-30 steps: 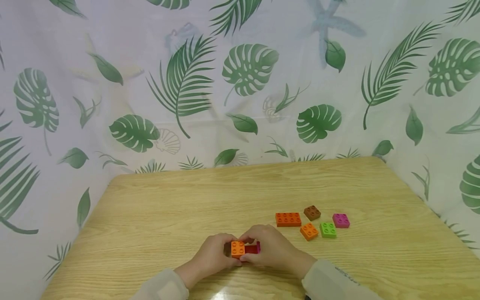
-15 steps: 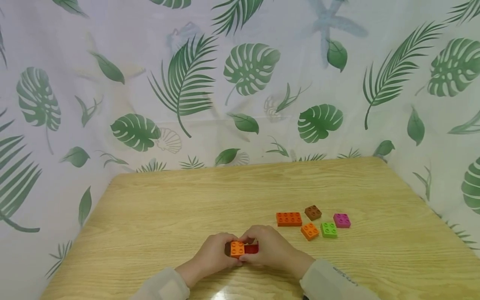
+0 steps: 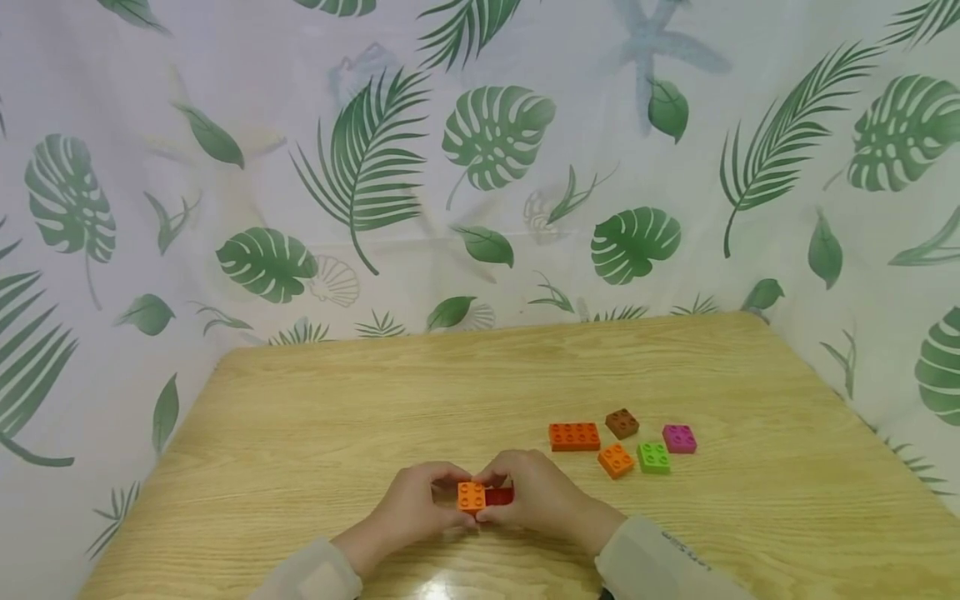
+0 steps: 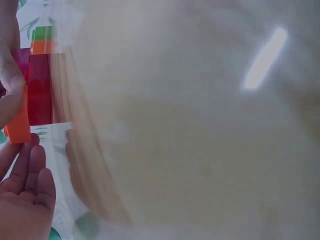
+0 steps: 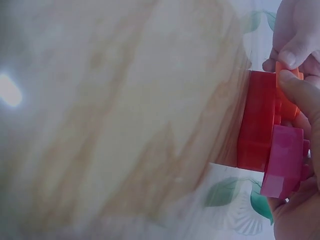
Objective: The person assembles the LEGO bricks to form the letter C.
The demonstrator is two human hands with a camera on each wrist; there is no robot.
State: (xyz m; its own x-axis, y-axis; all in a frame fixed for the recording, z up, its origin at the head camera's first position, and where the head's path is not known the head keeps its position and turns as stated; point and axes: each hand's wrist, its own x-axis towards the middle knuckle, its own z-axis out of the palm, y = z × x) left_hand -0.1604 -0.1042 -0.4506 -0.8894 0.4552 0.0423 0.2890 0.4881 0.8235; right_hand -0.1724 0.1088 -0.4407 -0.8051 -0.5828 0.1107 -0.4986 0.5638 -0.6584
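A long red brick has a small orange brick set on one end and a magenta brick on the other. My right hand pinches the orange brick, its thumb pressed to the near side; from above it covers the magenta brick. To the left is my left hand, thumb and fingers spread around the orange brick's outer end with a gap at the palm. In the left wrist view, the loosely bent fingers of the left hand show just beyond that end.
Right of the hands on the wooden table lie a long orange-red brick, a brown brick, an orange square brick, a lime green brick and a magenta square brick. A leaf-patterned curtain rises behind.
My left hand has drawn slightly left, widening the gap between its palm and the orange brick. The right hand keeps its grip, and the loose bricks stay put.
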